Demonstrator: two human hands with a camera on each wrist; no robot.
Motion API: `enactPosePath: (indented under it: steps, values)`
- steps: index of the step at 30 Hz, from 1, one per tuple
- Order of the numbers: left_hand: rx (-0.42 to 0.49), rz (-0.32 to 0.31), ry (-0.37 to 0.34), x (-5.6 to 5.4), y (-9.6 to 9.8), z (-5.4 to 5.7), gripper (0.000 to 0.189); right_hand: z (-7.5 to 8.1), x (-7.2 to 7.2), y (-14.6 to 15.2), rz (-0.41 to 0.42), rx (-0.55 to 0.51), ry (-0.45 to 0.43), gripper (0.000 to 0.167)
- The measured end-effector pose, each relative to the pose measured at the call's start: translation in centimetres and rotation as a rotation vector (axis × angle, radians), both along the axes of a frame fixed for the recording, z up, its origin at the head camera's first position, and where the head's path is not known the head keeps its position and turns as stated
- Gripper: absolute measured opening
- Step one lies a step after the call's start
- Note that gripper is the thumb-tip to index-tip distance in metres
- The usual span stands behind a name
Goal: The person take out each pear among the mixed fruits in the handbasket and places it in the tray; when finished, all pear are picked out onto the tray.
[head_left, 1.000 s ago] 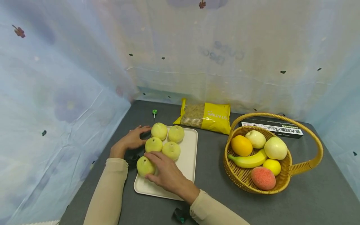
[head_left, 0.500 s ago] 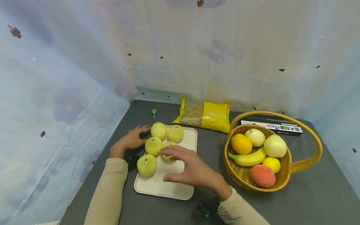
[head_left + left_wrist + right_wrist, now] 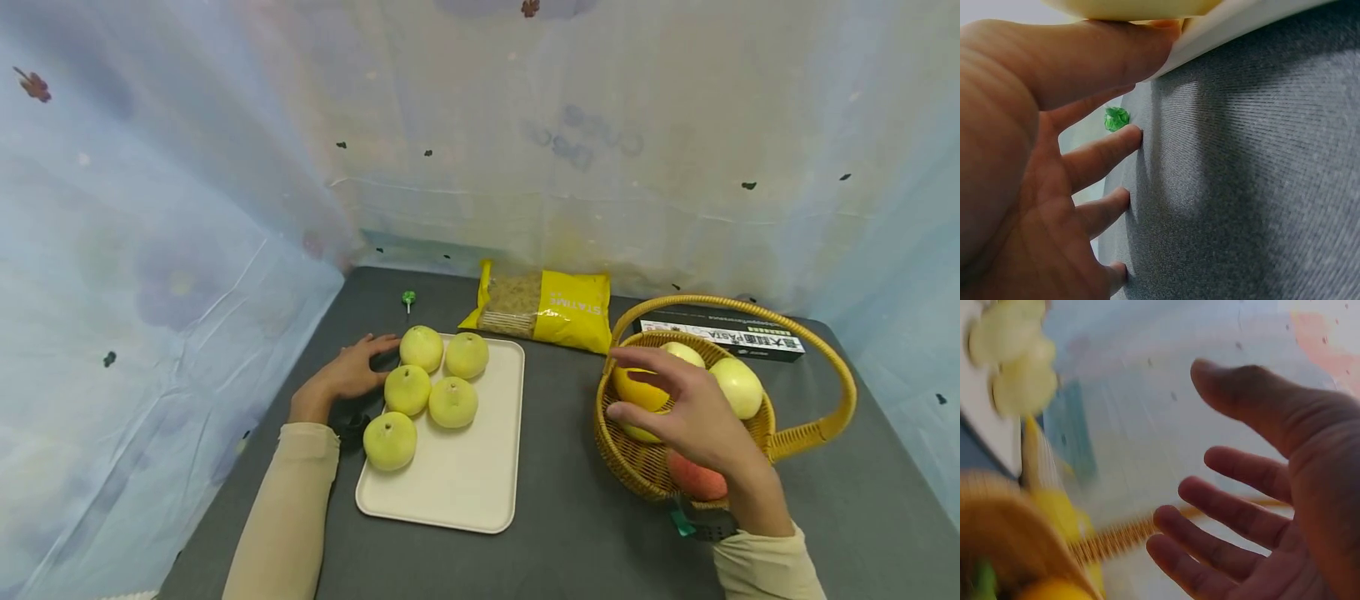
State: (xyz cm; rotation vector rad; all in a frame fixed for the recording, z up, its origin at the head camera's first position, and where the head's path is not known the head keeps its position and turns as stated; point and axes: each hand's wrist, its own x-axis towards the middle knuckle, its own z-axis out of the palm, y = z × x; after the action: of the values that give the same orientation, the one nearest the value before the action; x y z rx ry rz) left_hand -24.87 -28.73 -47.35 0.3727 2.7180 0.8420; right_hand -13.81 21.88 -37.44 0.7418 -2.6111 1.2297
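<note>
Several round yellow-green fruits (image 3: 390, 442) with short stems sit on the left half of a white tray (image 3: 468, 487). My left hand (image 3: 348, 372) rests at the tray's left edge, fingers spread on the table. In the left wrist view its thumb touches the tray's rim beneath a fruit. My right hand (image 3: 697, 408) hovers over a wicker basket (image 3: 633, 483), fingers apart and holding nothing. Under it lie an orange (image 3: 636, 388), a partly hidden banana (image 3: 639, 434) and a red peach (image 3: 693, 479). A pale green apple (image 3: 738, 387) shows beside the hand.
The basket's tall handle (image 3: 742, 307) arches over its back and right side. Behind stand a yellow pasta bag (image 3: 573, 308) and a black pasta box (image 3: 757, 342). A green lollipop (image 3: 408, 297) lies beyond the tray. Curtains (image 3: 480, 167) enclose the grey table.
My right hand has let go of the tray's front-left fruit and moved right, across the table, to above the basket. My left hand has stayed at the tray's edge.
</note>
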Motion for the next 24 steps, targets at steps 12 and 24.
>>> enactPosePath:
  steps: [12, 24]
  values:
    - [0.002, 0.007, -0.002, -0.1, 0.1, 0.5, 0.07, 2.3, -1.9, 6.2, -0.32, 0.502, -0.124, 0.078]
    - [0.004, 0.011, -0.009, 0.1, 0.1, 0.1, 0.069, 1.0, -3.3, 8.7, -0.448, 0.675, -0.303, 0.092]
